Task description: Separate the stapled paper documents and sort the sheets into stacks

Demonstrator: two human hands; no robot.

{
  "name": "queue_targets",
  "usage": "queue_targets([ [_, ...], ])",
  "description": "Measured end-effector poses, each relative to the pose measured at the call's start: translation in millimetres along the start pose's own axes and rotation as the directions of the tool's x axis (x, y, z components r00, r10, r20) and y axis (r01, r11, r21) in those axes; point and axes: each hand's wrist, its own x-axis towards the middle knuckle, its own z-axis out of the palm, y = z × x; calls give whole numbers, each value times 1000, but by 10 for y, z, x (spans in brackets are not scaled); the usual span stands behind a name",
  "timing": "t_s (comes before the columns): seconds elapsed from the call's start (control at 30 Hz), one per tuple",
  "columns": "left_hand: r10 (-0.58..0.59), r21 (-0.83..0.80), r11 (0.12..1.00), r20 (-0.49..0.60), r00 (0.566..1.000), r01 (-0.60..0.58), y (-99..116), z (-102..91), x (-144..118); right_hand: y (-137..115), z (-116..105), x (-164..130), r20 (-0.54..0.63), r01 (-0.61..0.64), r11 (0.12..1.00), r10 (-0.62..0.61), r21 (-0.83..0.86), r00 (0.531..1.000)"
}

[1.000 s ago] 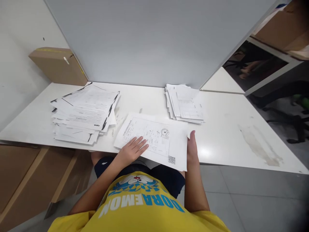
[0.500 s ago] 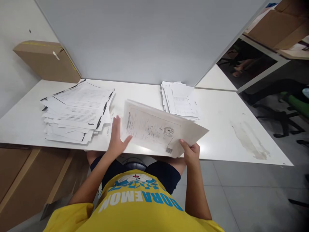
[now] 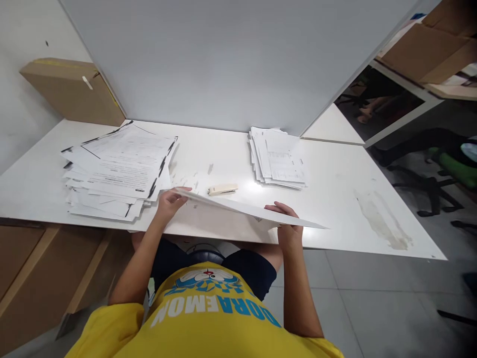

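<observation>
Between my hands, sheets of paper are held nearly edge-on above the front of the desk, so their printed face is mostly hidden. My left hand is closed on their left end, thumb and fingers pinching the edge. My right hand grips them near the right end, with fingers behind and the thumb side below. How many sheets there are, I cannot tell. A cream stapler lies on the desk just beyond the papers.
A large untidy pile of printed pages sits at the left of the white desk. Toward the back right is a smaller stack of papers. A cardboard box leans in the left corner, beside a grey partition. Office chairs stand at right.
The papers have tipped from showing their printed, stamped face to nearly edge-on. My left hand, open beside them before, now pinches their left end. The stapler has come into sight.
</observation>
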Motion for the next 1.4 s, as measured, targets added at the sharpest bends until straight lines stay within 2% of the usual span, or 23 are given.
queue_targets([
  [0.07, -63, 19, 998, 44, 997, 62, 33, 37, 61, 50, -22, -10, -83, -43, 999, 43, -4, 996],
  [0.17, -96, -2, 995, 88, 992, 96, 76, 126, 129, 81, -62, -24, -248, -82, 997, 80, 6, 965],
  [0.23, -114, -22, 993, 87, 990, 117, 109, 195, 152, 64, -124, -29, -302, -115, 993, 106, -11, 947],
  [0.37, -183, -12, 983, 83, 980, 185, 203, 353, 188, -48, -371, 11, -291, -228, 972, 202, -56, 935],
  [0.5, -238, -24, 969, 173, 956, 246, 280, 575, 247, -180, -721, 190, -241, -341, 936, 313, -85, 919],
  [0.6, -146, 51, 989, 140, 979, 140, 248, 715, 289, -238, -992, 387, -234, -417, 898, 380, -140, 895],
  [0.67, -11, 245, 969, 116, 993, -18, 161, 757, 321, -267, -1142, 504, -242, -461, 871, 417, -169, 876],
  [0.77, 164, 555, 792, 208, 964, -255, -52, 765, 403, -320, -1285, 627, -220, -510, 833, 468, -212, 856],
  [0.83, 171, 633, 705, 286, 943, -320, -201, 766, 463, -353, -1327, 678, -187, -517, 825, 484, -227, 855],
  [0.93, 120, 625, 703, 366, 923, -339, -341, 767, 513, -369, -1356, 706, -184, -512, 831, 480, -217, 857],
  [1.03, 88, 606, 731, 371, 924, -313, -374, 751, 524, -340, -1404, 680, -211, -525, 825, 486, -208, 848],
  [1.23, 22, 591, 775, 330, 944, -225, -312, 720, 536, -252, -1529, 573, -242, -571, 805, 528, -165, 814],
  [1.4, -29, 590, 786, 334, 942, -185, -229, 734, 541, -267, -1474, 511, -251, -585, 793, 540, -168, 804],
])
